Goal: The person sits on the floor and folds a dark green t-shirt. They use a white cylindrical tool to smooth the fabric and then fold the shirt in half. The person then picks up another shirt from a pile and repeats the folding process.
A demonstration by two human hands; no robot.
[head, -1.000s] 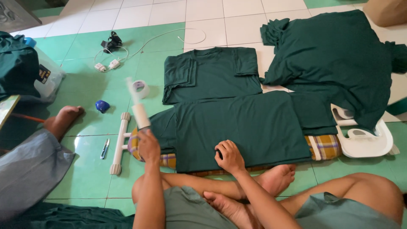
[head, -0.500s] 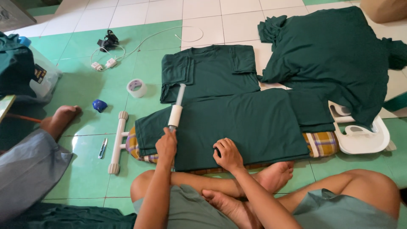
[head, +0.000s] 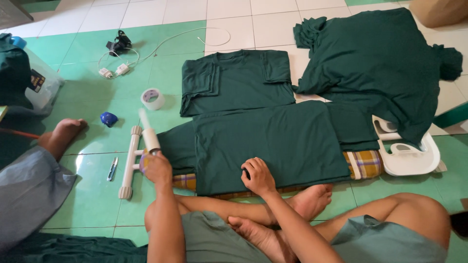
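Note:
My left hand grips the handle of a white lint roller, held upright just off the left edge of a dark green shirt. That shirt lies flat on a low board with a plaid cover. My right hand presses flat on the shirt's near edge. I sit cross-legged, my feet just below the board.
A folded green shirt lies behind, and a heap of green shirts at the back right. A tape roll, a blue object, a cable with plugs and a small tool lie left. Another person's foot rests at the left.
My left hand has swung the lint roller off the shirt, back to its left edge. My right hand stays pressed on the shirt.

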